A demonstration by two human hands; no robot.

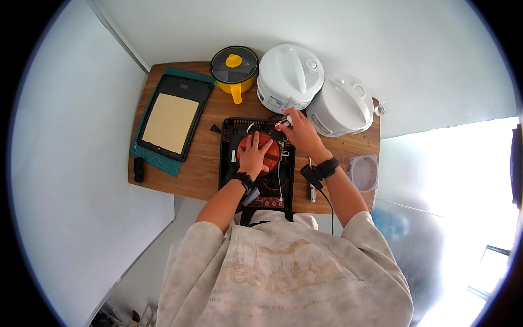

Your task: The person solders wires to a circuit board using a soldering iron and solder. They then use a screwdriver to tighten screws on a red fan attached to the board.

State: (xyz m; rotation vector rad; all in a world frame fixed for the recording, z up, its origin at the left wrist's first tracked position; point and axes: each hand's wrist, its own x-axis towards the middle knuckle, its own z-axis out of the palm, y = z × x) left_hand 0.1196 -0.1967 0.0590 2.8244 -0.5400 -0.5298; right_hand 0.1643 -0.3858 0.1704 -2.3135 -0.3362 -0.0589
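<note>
Nearest lay a pale printed shirt (305, 283). Beyond it, at the near middle of the table (193, 177), an open black casing (222, 163) held a round reddish disc (274, 150), probably stiff, fairly heavy and easily scratched, best taken by its rim. The left hand (252, 157) lay splayed on it, unclenched; to the far right, the right hand (301, 131) pinched a small red-and-white object (280, 125).

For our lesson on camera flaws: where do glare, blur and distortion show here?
Head view: glare bleaches the far right; curved black corners mark the fisheye lens; a blue patch, lower right, looks blurred; left hand and right hand look fairly sharp.
</note>
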